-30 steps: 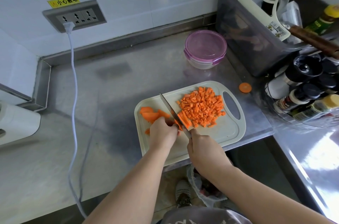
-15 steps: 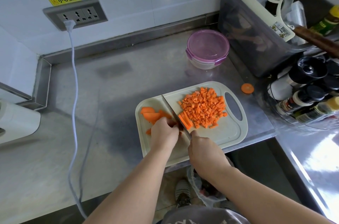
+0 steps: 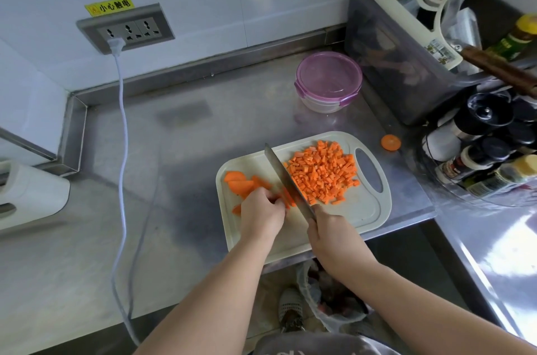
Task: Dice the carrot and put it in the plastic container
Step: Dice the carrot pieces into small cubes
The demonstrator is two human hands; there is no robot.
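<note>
Half a second ago the knife (image 3: 286, 180) was seen almost edge-on, pressed down into the carrot strips (image 3: 287, 200). Now more of the blade's flat is shown and it appears lifted off the cutting board (image 3: 369, 209), so one cut is judged finished and the next prepared. The handle is gripped by the right hand (image 3: 331, 231), with the fingers wrapped around it. The carrot strips are held down by the left hand (image 3: 261, 215), its fingers curled over them just beside the blade. The diced carrot (image 3: 325, 173) is heaped on the right half of the board, against the blade's far side, and little difference is seen in it. Uncut slices (image 3: 238, 184) are left near the board's left edge. The plastic container (image 3: 328, 83) stands on the counter (image 3: 174, 151) beyond the board, its purple lid apparently on, and no carrot is seen inside. Dicing is judged well advanced but unfinished, and the lid must be removed before any transfer
</note>
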